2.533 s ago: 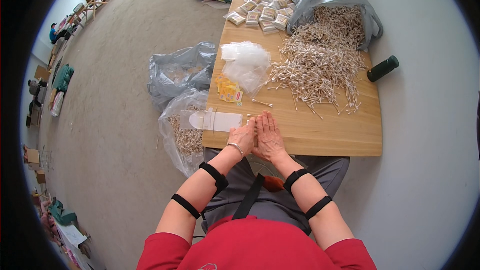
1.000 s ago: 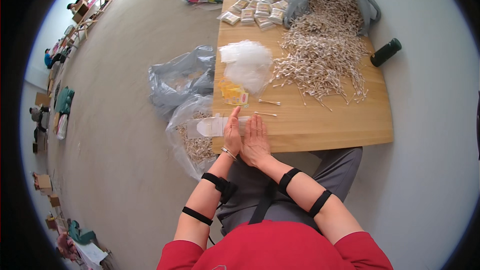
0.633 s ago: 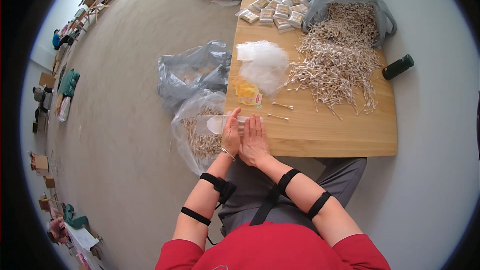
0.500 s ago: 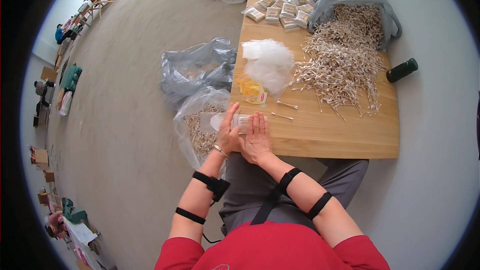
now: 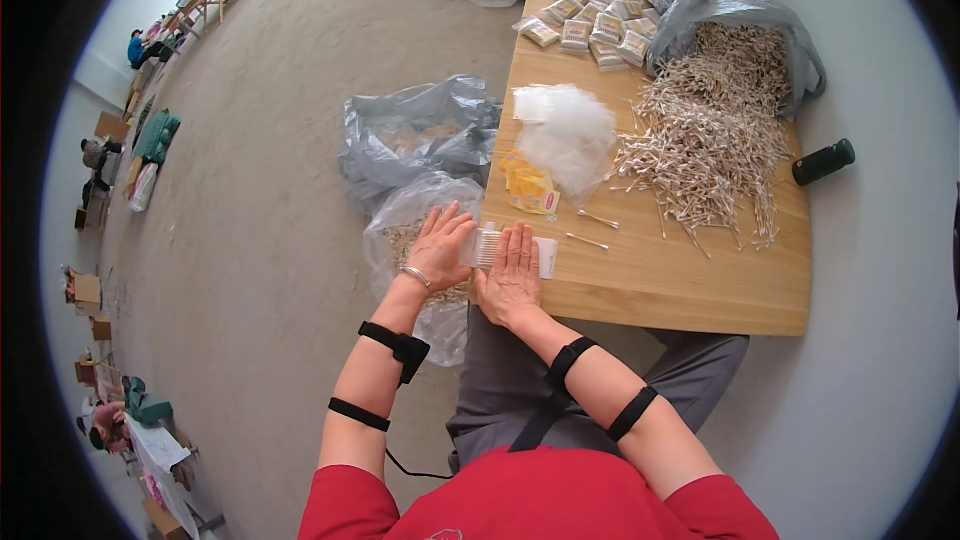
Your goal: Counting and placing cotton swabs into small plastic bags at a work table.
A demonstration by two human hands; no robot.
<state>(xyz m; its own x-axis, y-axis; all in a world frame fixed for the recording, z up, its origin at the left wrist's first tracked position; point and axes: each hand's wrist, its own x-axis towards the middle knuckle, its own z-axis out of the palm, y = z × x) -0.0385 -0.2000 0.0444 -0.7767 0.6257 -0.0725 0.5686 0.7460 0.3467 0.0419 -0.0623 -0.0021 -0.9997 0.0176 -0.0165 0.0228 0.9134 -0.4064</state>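
Observation:
A small clear bag of cotton swabs lies flat at the table's left edge, the swabs lined up side by side. My right hand presses on its right part, fingers stretched out flat. Beyond those fingers sticks out a white end piece. At the bag's left end is my left hand, fingers extended and somewhat spread, out past the table edge; what lies beneath its palm is hidden. Two loose cotton swabs rest to the right, near yellow printed cards and a stack of clear empty bags.
A big heap of cotton swabs spills from a grey plastic bag. Filled packets pile up at the far end. A dark green bottle lies by the wall. Left of the table stand open plastic sacks.
My left hand has slid left, off the bag and past the table edge, its fingers spreading. My right hand stays on the bag. The view has shifted slightly.

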